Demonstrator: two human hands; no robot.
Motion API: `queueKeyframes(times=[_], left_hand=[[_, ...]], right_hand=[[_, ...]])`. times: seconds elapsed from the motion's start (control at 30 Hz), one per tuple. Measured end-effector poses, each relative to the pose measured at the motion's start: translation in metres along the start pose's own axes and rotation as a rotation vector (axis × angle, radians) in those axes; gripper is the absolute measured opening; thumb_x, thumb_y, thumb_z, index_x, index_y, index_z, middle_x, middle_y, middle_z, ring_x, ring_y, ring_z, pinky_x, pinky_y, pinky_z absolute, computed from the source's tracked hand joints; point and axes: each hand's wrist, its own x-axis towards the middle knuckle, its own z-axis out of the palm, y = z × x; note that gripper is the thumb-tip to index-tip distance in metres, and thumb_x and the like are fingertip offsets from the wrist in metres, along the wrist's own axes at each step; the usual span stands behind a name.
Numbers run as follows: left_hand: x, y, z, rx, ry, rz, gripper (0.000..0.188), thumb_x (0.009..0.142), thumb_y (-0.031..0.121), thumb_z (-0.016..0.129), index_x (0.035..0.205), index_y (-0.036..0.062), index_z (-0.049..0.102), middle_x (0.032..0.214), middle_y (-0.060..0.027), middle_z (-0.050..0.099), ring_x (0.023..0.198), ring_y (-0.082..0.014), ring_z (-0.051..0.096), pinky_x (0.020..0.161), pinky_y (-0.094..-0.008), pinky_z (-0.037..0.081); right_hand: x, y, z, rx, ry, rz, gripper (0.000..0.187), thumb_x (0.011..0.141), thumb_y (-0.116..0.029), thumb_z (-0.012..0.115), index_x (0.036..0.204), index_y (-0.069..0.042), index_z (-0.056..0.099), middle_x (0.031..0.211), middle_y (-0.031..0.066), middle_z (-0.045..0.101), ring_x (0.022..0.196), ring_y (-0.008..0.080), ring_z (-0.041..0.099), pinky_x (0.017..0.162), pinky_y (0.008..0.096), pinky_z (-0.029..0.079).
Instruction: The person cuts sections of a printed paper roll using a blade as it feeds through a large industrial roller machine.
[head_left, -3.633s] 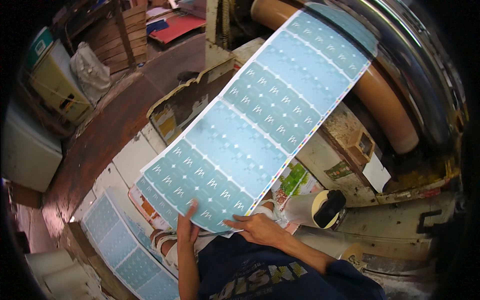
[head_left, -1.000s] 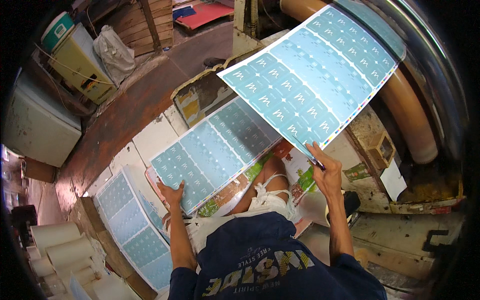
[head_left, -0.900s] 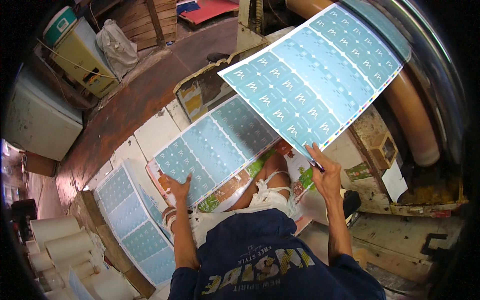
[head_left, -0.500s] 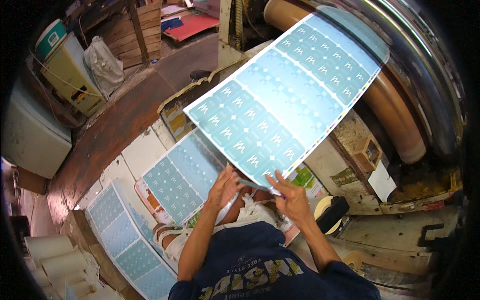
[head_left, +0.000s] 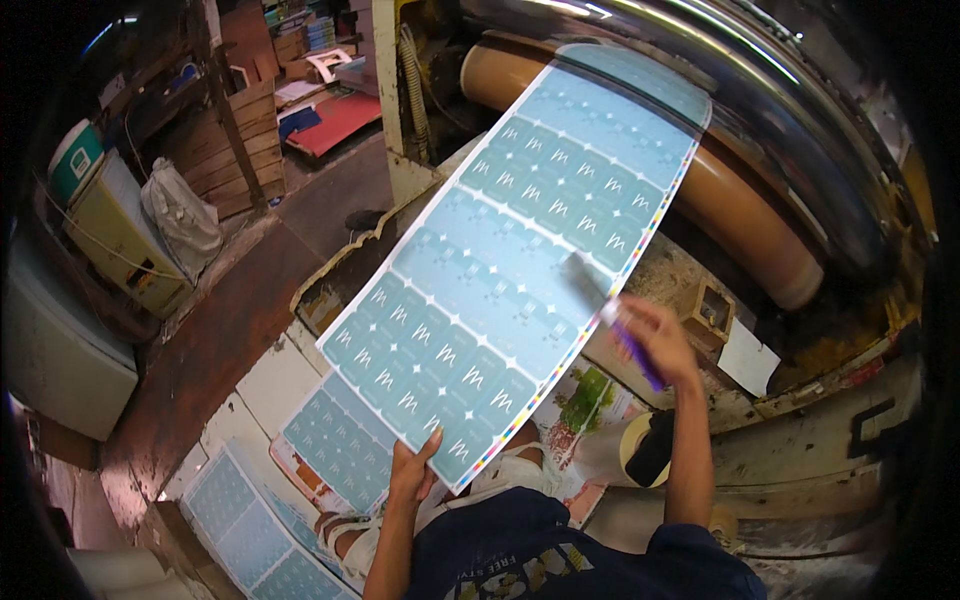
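A long printed sheet (head_left: 520,270) of pale blue rectangles with white marks stretches from my lap up to the shiny metal cylinder (head_left: 720,90) of a machine. My left hand (head_left: 412,470) pinches the sheet's near bottom corner. My right hand (head_left: 655,340) holds a purple-handled brush (head_left: 612,318) against the sheet's right edge; the brush looks blurred. Under the held sheet lies another sheet of the same print (head_left: 335,445).
A tan roller (head_left: 740,200) sits below the metal cylinder. A tape roll (head_left: 640,450) and a green printed paper (head_left: 585,405) lie by my right knee. More blue sheets (head_left: 245,520) lie at lower left. Wooden crates (head_left: 215,160), a sack (head_left: 180,215) and a cabinet (head_left: 110,235) stand at left.
My right hand has left the sheet's near edge and now holds a brush at its right side. My left hand has slid down to the bottom corner. The sheet lies flatter toward the cylinder.
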Motion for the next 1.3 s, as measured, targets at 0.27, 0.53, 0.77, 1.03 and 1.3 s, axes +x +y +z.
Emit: queueKeyframes(times=[0.27, 0.53, 0.77, 1.03, 1.3], left_hand=[[-0.033, 0.0, -0.009, -0.204, 0.038, 0.235, 0.046, 0.086, 0.002, 0.065, 0.127, -0.0036, 0.044, 0.114, -0.0136, 0.059, 0.102, -0.0209, 0.06, 0.088, -0.0323, 0.051], [-0.066, -0.013, -0.062, -0.076, 0.108, 0.215, 0.048, 0.086, 0.005, 0.067, 0.127, -0.0041, 0.044, 0.105, -0.013, 0.063, 0.09, -0.0185, 0.064, 0.078, -0.0295, 0.054], [-0.091, -0.013, -0.087, -0.121, 0.156, 0.178, 0.055, 0.083, 0.002, 0.068, 0.13, -0.0037, 0.041, 0.118, -0.0154, 0.059, 0.101, -0.0216, 0.061, 0.089, -0.0334, 0.051], [-0.099, -0.044, -0.117, -0.104, 0.261, 0.176, 0.05, 0.081, 0.002, 0.069, 0.126, -0.0042, 0.048, 0.113, -0.0129, 0.062, 0.098, -0.0218, 0.063, 0.088, -0.0338, 0.052], [-0.114, -0.071, -0.132, -0.193, 0.349, 0.166, 0.05, 0.081, 0.0, 0.068, 0.127, -0.0004, 0.048, 0.113, -0.0123, 0.062, 0.099, -0.0228, 0.063, 0.089, -0.0376, 0.052]], right_hand=[[0.121, -0.028, -0.148, 0.139, 0.695, -0.317, 0.033, 0.099, -0.026, 0.051, 0.116, 0.002, 0.054, 0.091, 0.0124, 0.068, 0.062, 0.0123, 0.062, 0.051, 0.024, 0.052], [0.174, -0.014, -0.197, 0.021, 0.704, -0.3, 0.037, 0.096, -0.031, 0.056, 0.113, 0.001, 0.058, 0.086, 0.0116, 0.069, 0.056, 0.011, 0.059, 0.047, 0.0239, 0.047], [0.162, 0.043, -0.157, -0.037, 0.62, -0.294, 0.038, 0.095, -0.033, 0.058, 0.115, -0.001, 0.059, 0.085, 0.0082, 0.068, 0.056, 0.0087, 0.057, 0.048, 0.0219, 0.045], [0.158, 0.046, -0.136, -0.587, 1.045, -0.389, 0.021, 0.082, -0.025, 0.074, 0.088, -0.006, 0.069, 0.062, 0.0022, 0.062, 0.048, 0.0096, 0.053, 0.05, 0.0283, 0.041], [0.177, 0.0, -0.154, -1.172, 0.724, -0.748, 0.062, 0.072, -0.001, 0.072, 0.127, -0.026, 0.058, 0.109, 0.0088, 0.053, 0.086, 0.0308, 0.063, 0.074, 0.0424, 0.053]])
